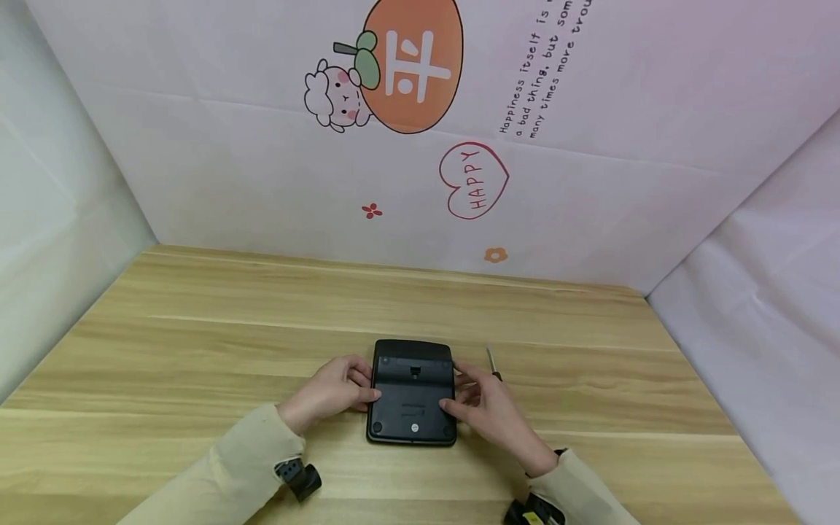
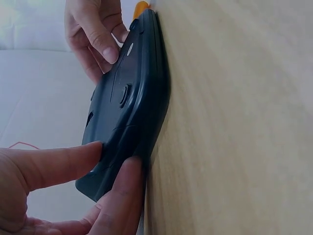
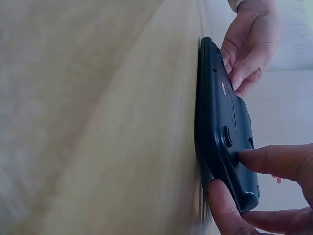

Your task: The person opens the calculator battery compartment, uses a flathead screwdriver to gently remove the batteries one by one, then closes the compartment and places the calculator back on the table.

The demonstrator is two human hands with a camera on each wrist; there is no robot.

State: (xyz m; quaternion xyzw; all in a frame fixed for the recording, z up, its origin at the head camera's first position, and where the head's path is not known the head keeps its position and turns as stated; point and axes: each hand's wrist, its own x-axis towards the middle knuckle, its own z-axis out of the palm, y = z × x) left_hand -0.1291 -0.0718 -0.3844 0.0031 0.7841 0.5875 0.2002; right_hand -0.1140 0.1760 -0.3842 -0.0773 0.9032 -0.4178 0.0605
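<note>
A black desk calculator (image 1: 407, 390), back side up, lies at the middle of the table, with round rubber feet, a small round white sticker and a dark recess near its far end. My left hand (image 1: 331, 386) grips its left edge, thumb on the back and fingers along the side. On the opposite edge my right hand (image 1: 491, 412) holds it the same way, thumb pressed on the back. In the left wrist view the calculator (image 2: 124, 93) has its near edge close over the wood. Its keys and screen face down, hidden.
Just beyond my right hand lies a screwdriver (image 1: 492, 361), its metal shaft pointing away and its handle mostly hidden by the hand. The wooden table (image 1: 230, 328) meets a printed white cloth (image 1: 275, 189) at the back. White cloth also hangs on both sides.
</note>
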